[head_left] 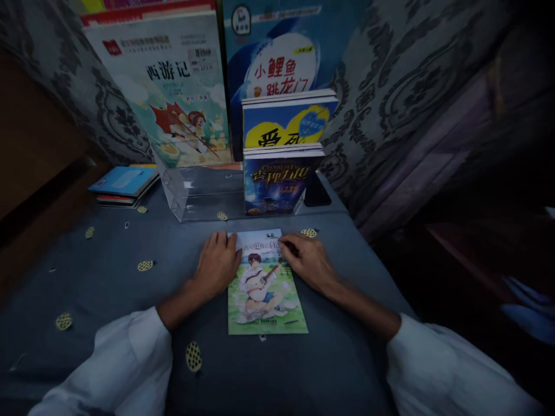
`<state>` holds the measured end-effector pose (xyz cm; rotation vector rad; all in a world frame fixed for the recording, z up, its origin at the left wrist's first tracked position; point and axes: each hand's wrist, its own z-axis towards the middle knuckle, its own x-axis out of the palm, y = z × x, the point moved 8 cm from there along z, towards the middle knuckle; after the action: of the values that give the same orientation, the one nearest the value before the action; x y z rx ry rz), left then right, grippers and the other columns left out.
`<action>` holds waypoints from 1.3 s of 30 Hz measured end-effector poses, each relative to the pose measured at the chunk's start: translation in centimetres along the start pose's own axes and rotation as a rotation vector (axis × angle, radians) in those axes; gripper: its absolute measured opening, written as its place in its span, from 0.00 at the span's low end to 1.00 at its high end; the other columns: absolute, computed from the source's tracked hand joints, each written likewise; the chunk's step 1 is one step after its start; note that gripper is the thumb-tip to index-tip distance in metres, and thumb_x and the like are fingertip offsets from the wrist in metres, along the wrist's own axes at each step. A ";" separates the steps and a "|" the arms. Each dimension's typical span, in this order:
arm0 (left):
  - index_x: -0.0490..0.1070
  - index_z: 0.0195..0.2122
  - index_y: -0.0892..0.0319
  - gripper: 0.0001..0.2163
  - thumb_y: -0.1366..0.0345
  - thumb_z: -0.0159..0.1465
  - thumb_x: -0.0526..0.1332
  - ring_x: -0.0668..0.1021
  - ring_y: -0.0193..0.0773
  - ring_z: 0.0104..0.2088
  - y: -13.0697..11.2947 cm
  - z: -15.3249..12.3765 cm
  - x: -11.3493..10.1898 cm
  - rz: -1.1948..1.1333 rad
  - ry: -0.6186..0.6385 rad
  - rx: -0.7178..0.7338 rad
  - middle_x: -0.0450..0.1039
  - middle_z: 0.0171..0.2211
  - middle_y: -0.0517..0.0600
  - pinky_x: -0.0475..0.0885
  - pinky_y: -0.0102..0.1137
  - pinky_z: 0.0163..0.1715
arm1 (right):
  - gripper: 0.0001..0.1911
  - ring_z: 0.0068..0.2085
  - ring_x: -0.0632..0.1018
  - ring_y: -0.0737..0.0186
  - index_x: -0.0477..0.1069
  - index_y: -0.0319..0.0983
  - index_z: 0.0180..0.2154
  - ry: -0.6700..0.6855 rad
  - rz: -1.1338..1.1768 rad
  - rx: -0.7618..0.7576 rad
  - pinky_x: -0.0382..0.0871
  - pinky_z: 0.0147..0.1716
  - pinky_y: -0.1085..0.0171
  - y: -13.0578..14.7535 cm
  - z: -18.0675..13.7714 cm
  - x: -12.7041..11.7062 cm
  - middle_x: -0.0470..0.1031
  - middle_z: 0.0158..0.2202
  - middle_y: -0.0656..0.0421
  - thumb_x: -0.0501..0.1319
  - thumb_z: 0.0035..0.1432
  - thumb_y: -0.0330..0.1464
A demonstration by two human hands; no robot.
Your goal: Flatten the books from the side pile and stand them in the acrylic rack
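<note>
Book flat on dark tablecloth, near clear stand, left hand at upper left edge, fingers curled, hold unclear, right hand at upper right edge, fingertips nearly together, hold unclear

Beyond the left grip, a pale teal book reads "西游记". Farther ahead, between that and the right grip, a dark-blue book bears "CHARLIE"; behind it, a blue-and-yellow book shows "爱", then a tall blue book, "小鲤鱼跳龙门". Between the grips, the booklet's title is too blurred to read fully.
</note>
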<state>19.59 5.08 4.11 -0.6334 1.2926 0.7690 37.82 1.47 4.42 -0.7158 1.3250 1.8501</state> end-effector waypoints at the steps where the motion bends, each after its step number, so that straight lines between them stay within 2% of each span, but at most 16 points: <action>1: 0.69 0.53 0.63 0.13 0.64 0.71 0.54 0.72 0.51 0.44 0.2 0.4 0.1 -0.002 0.001 -0.012 0.70 0.42 0.58 0.70 0.44 0.44 | 0.11 0.34 0.80 0.57 0.78 0.40 0.40 0.005 -0.017 -0.005 0.73 0.37 0.61 -0.3 0.5 0.2 0.80 0.35 0.54 0.56 0.64 0.32; 6: 0.71 0.53 0.61 0.13 0.63 0.72 0.53 0.72 0.52 0.46 1.5 0.8 0.6 -0.098 -0.075 -0.054 0.71 0.46 0.59 0.69 0.44 0.43 | 0.11 0.36 0.79 0.54 0.78 0.38 0.41 -0.090 -0.046 -0.013 0.74 0.38 0.59 -1.4 1.4 0.7 0.77 0.34 0.53 0.57 0.65 0.32; 10: 0.69 0.56 0.61 0.15 0.64 0.73 0.51 0.73 0.52 0.47 1.7 0.1 0.9 -0.167 -0.141 -0.013 0.72 0.48 0.60 0.70 0.45 0.43 | 0.11 0.43 0.80 0.52 0.76 0.41 0.46 -0.140 0.048 -0.091 0.76 0.45 0.55 -1.4 0.1 0.5 0.79 0.41 0.52 0.55 0.68 0.31; 16: 0.67 0.56 0.59 0.14 0.71 0.71 0.53 0.75 0.50 0.50 0.9 -0.2 -0.1 -0.229 -0.263 0.088 0.74 0.49 0.59 0.73 0.45 0.47 | 0.11 0.46 0.81 0.53 0.76 0.42 0.47 -0.138 0.059 -0.127 0.78 0.48 0.54 -1.1 -0.4 -0.1 0.80 0.44 0.51 0.56 0.68 0.29; 22: 0.68 0.59 0.58 0.16 0.72 0.72 0.52 0.76 0.48 0.52 1.0 -0.5 0.2 -0.288 -0.285 0.205 0.75 0.50 0.58 0.74 0.47 0.54 | 0.13 0.45 0.81 0.52 0.77 0.42 0.48 -0.116 0.034 -0.147 0.78 0.47 0.51 -1.5 -0.3 0.4 0.81 0.44 0.51 0.55 0.69 0.31; 26: 0.71 0.56 0.60 0.15 0.69 0.73 0.52 0.77 0.48 0.52 1.2 -0.3 0.2 -0.334 -0.241 0.230 0.76 0.50 0.58 0.75 0.47 0.54 | 0.13 0.44 0.82 0.51 0.78 0.40 0.46 -0.129 -0.009 -0.178 0.77 0.47 0.50 -1.3 -0.2 0.6 0.82 0.42 0.51 0.54 0.69 0.31; 29: 0.70 0.58 0.61 0.16 0.70 0.72 0.51 0.75 0.49 0.55 0.6 -0.2 0.1 -0.335 -0.189 0.257 0.74 0.53 0.59 0.74 0.47 0.56 | 0.14 0.44 0.82 0.50 0.79 0.39 0.45 -0.131 -0.019 -0.173 0.77 0.48 0.50 -1.2 0.1 0.6 0.83 0.42 0.50 0.54 0.68 0.31; 32: 0.69 0.60 0.61 0.18 0.72 0.71 0.51 0.74 0.49 0.55 -0.6 0.1 0.0 -0.285 -0.130 0.313 0.73 0.54 0.59 0.72 0.48 0.57 | 0.15 0.43 0.81 0.51 0.80 0.40 0.44 -0.117 -0.013 -0.154 0.76 0.47 0.51 -1.2 0.4 0.7 0.83 0.40 0.51 0.54 0.67 0.31; 36: 0.70 0.58 0.62 0.16 0.70 0.71 0.53 0.75 0.48 0.53 -2.7 1.3 0.0 -0.199 -0.038 0.387 0.74 0.54 0.59 0.72 0.45 0.53 | 0.15 0.41 0.81 0.52 0.80 0.39 0.41 -0.105 0.018 -0.119 0.75 0.46 0.54 -1.5 0.8 0.6 0.82 0.37 0.51 0.54 0.67 0.31; 39: 0.69 0.59 0.63 0.17 0.71 0.70 0.53 0.74 0.48 0.52 -4.7 2.7 0.2 -0.137 0.018 0.441 0.74 0.54 0.58 0.71 0.43 0.51 | 0.16 0.43 0.82 0.52 0.79 0.39 0.44 -0.113 0.077 -0.060 0.75 0.46 0.54 -2.1 0.9 0.4 0.83 0.40 0.51 0.53 0.68 0.32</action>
<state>24.94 4.41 4.34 -0.3671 1.3642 0.3478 39.29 2.86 3.21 -0.5894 1.2443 1.9691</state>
